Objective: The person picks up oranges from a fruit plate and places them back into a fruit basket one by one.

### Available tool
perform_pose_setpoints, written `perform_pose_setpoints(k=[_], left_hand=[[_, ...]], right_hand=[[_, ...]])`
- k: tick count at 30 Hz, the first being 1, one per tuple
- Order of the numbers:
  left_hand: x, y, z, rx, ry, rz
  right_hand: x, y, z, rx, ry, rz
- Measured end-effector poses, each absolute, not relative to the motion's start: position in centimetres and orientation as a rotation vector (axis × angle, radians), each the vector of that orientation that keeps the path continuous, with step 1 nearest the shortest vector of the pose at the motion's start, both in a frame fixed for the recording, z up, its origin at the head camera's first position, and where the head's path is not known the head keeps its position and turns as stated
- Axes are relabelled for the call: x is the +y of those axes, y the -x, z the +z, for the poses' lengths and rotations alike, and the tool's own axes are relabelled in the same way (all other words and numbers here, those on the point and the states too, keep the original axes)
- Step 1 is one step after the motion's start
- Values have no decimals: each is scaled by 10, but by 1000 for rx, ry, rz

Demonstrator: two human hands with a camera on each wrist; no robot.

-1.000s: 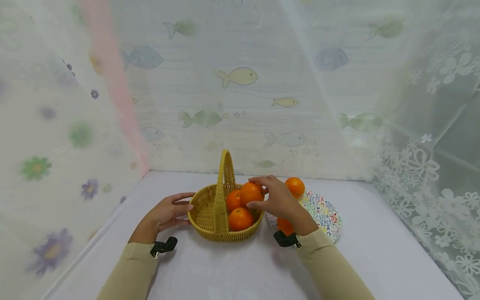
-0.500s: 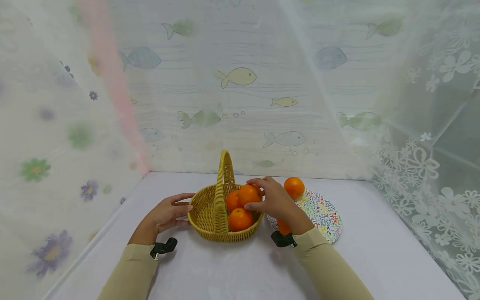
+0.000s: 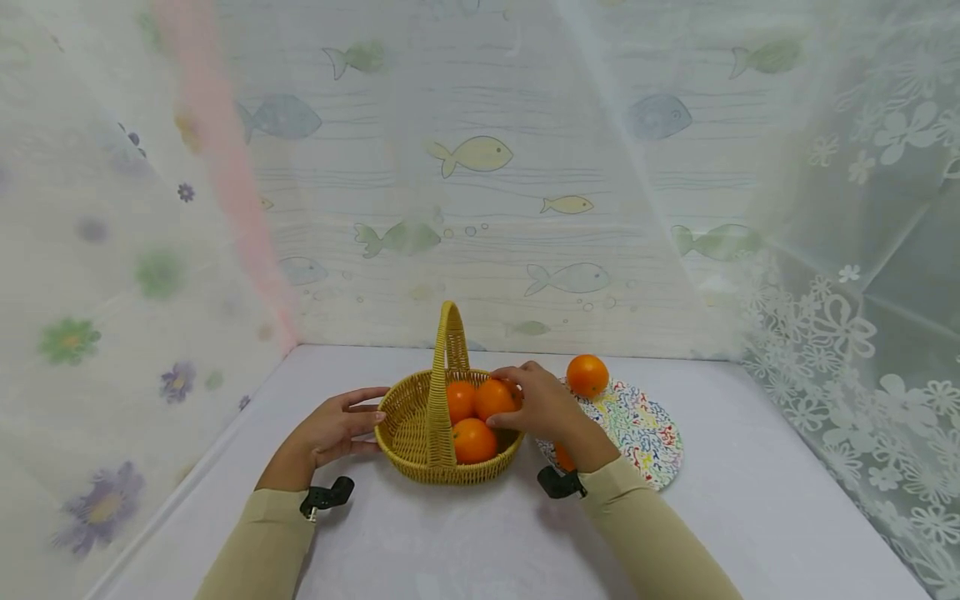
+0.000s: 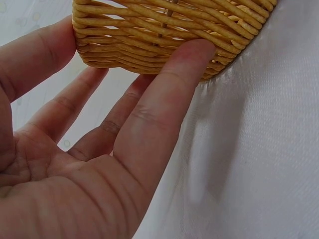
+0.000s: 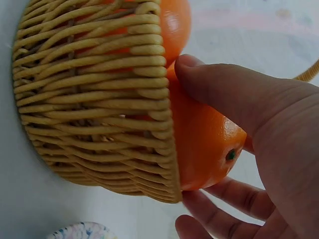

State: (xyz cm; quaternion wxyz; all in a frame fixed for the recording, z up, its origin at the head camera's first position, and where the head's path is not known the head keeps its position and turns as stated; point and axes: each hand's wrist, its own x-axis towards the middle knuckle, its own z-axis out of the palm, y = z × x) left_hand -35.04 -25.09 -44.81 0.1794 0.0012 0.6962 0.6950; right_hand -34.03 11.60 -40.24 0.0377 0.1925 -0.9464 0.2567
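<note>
A yellow wicker basket (image 3: 450, 473) with an arched handle stands on the white table. In its right half are several oranges, including a back-left orange (image 3: 460, 402) and a front orange (image 3: 474, 442). My right hand (image 3: 549, 403) holds another orange (image 3: 493, 400), with the thumb on one side and fingers round the other. In the right wrist view, this orange (image 5: 204, 144) sits partly below the basket's rim, its green stem end showing. At the basket's left end, my left hand (image 3: 341, 427) rests its extended fingers and thumb against the outer weave (image 4: 164, 30).
To the right lies a round plate (image 3: 637, 433) with a multicoloured pattern. One orange (image 3: 587, 376) is at its back edge; another orange (image 3: 564, 457) is mostly hidden behind my right wrist. A fish-print curtain (image 3: 480, 208) hangs behind the table.
My right hand has moved slightly left and down, lowering its orange among the others in the basket. The front orange has shifted slightly left. My left hand stays at the basket's end.
</note>
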Motion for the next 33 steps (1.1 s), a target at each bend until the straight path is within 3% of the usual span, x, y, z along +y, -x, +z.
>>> perform_pose_setpoints(k=[33], left_hand=[[-252, 351, -449, 1969, -7, 1961]], right_hand=[[105, 339, -417, -2886, -698, 742]])
